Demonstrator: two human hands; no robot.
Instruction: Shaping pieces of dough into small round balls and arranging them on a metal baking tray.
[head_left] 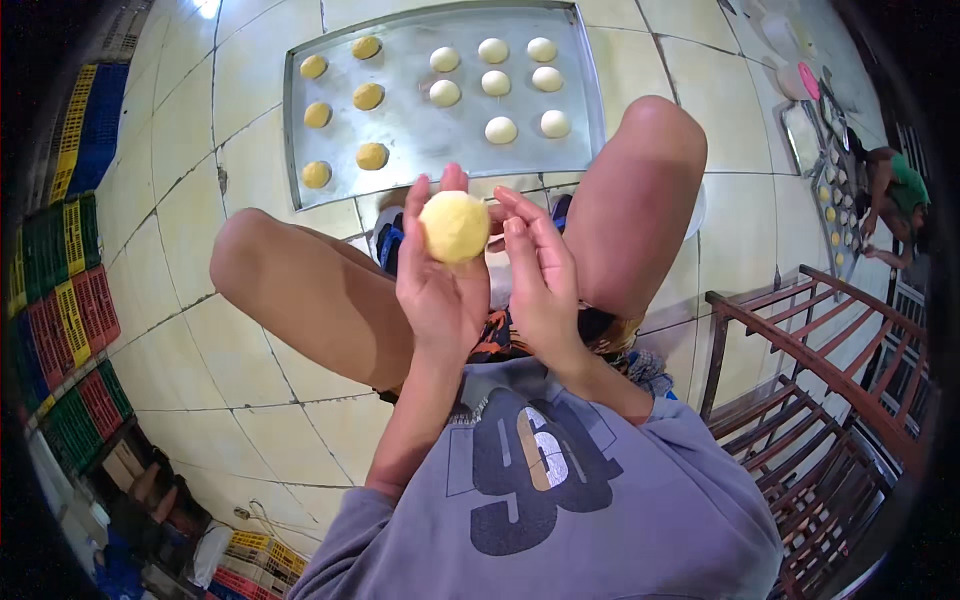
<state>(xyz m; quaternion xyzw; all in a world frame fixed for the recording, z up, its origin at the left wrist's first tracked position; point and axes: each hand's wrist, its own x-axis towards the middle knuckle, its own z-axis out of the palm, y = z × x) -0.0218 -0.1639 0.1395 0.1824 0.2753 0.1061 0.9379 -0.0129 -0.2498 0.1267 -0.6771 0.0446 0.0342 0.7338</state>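
Observation:
My left hand is cupped palm up, its fingers curled round a smooth, pale yellow dough ball. To the right of the ball is my right hand, fingers loosely stretched and bent towards it. Its fingertips come close to the ball's right side; whether they touch I cannot tell. Beyond my hands a flat metal tray lies on the floor. Several deeper yellow dough pieces sit on its left part, and several round white dough balls on its right part.
My bent knees flank my hands. Stacked plastic crates line the left side. A brown metal rack stands at the lower right. At the far right another person works beside a second tray of dough pieces. The floor is tiled.

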